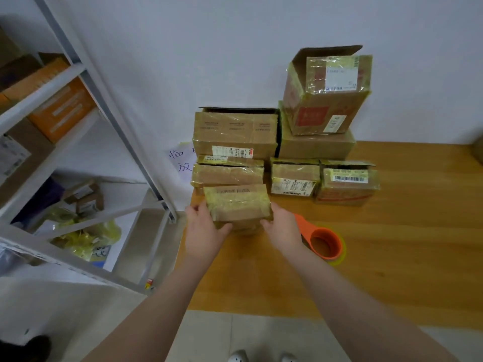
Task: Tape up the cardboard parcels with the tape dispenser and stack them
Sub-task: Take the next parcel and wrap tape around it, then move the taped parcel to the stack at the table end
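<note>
Our left hand (202, 228) and right hand (283, 227) clasp a taped parcel (237, 202) mid-frame; others sit stacked behind, the upper-right box (326, 92) unsealed.

A small cardboard parcel (236, 202), wrapped in yellowish tape, is being held level just left of the orange tape dispenser (325, 241); taped parcels (235, 134) are being seen stacked beyond it.

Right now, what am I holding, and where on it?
A small taped cardboard parcel, held in both hands: left hand grips its near left corner, right hand its near right corner.
</note>
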